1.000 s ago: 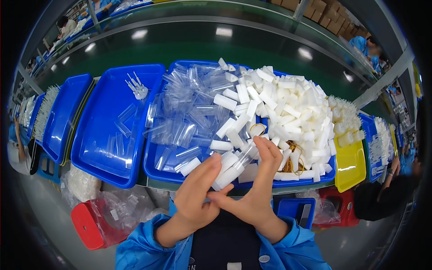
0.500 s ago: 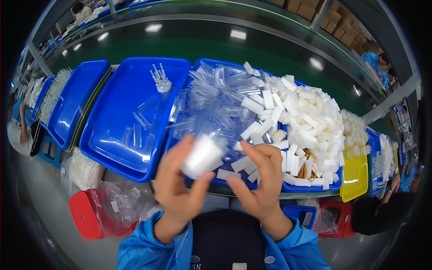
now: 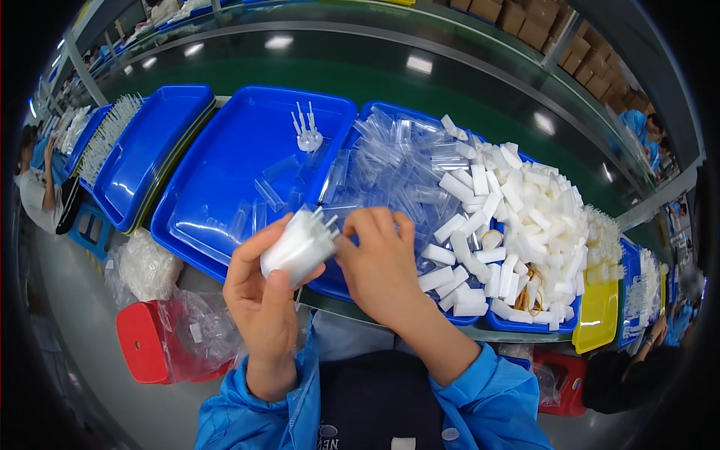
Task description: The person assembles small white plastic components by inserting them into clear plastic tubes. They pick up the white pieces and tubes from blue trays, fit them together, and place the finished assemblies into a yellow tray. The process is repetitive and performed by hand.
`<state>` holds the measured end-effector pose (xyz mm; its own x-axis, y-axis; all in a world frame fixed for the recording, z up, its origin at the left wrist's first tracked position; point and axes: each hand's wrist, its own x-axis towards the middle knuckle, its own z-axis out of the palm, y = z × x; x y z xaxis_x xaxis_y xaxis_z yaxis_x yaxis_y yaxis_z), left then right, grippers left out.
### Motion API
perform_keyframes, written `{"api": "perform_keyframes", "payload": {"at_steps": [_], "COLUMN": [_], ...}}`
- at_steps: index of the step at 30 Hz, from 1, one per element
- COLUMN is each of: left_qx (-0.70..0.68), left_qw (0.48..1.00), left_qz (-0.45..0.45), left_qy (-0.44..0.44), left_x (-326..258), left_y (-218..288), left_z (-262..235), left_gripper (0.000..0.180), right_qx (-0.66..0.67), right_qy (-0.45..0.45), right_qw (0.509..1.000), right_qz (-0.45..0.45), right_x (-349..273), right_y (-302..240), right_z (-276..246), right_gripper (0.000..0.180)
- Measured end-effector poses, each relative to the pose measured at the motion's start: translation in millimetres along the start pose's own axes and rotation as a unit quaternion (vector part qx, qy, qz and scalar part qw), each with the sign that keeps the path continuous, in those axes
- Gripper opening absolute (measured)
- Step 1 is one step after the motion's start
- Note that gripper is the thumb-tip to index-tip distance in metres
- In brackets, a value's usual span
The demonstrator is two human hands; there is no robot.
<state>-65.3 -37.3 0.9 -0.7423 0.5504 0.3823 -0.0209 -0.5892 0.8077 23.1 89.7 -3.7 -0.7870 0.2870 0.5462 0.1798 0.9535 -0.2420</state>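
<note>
Red stool (image 3: 146, 341) low and left of the big blue tray (image 3: 225, 172), a clear bag (image 3: 202, 322) draped on it; a white pronged piece (image 3: 307, 135) stands at the tray's far right corner. Left hand (image 3: 262, 300) below the tray's near edge, fingers closed around a white plug (image 3: 298, 246) — prongs pointing right. Right hand (image 3: 379, 262) just right of the plug, fingertips pinching at its prongs; beyond it, right of the tray, clear sleeves (image 3: 397, 161), then white blocks (image 3: 525, 225).
</note>
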Motion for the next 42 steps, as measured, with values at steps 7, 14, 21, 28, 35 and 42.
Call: {"api": "perform_keyframes", "payload": {"at_steps": [7,14,21,28,35,42], "left_qx": [0.062,0.064,0.048,0.081,0.088,0.118], "left_qw": [0.997,0.991,0.975,0.967,0.965,0.961], "left_qz": [0.043,0.005,-0.047,-0.073,-0.081,-0.057], "left_qy": [-0.019,-0.118,-0.210,-0.228,-0.234,-0.242], "left_x": [-1.5,-14.4,-26.5,-31.1,-32.8,-30.5], "left_y": [-3.9,-11.2,-15.8,-19.0,-21.6,-21.6], "left_z": [-1.1,26.7,54.6,63.1,67.1,70.2], "left_gripper": [0.033,0.037,0.039,0.042,0.042,0.039], "right_qx": [0.180,0.369,0.430,0.492,0.536,0.537], "right_qy": [0.122,0.220,0.266,0.269,0.227,0.199], "right_qw": [0.972,0.883,0.835,0.776,0.763,0.785], "right_qz": [0.095,0.189,0.219,0.288,0.281,0.237], "right_x": [-17.1,-50.0,-91.6,-104.1,-109.1,-104.7], "right_y": [18.4,24.9,43.0,44.4,44.5,36.1], "right_z": [-55.7,-73.4,-92.2,-106.9,-107.7,-111.9], "right_gripper": [0.026,0.026,0.020,0.017,0.018,0.021]}}
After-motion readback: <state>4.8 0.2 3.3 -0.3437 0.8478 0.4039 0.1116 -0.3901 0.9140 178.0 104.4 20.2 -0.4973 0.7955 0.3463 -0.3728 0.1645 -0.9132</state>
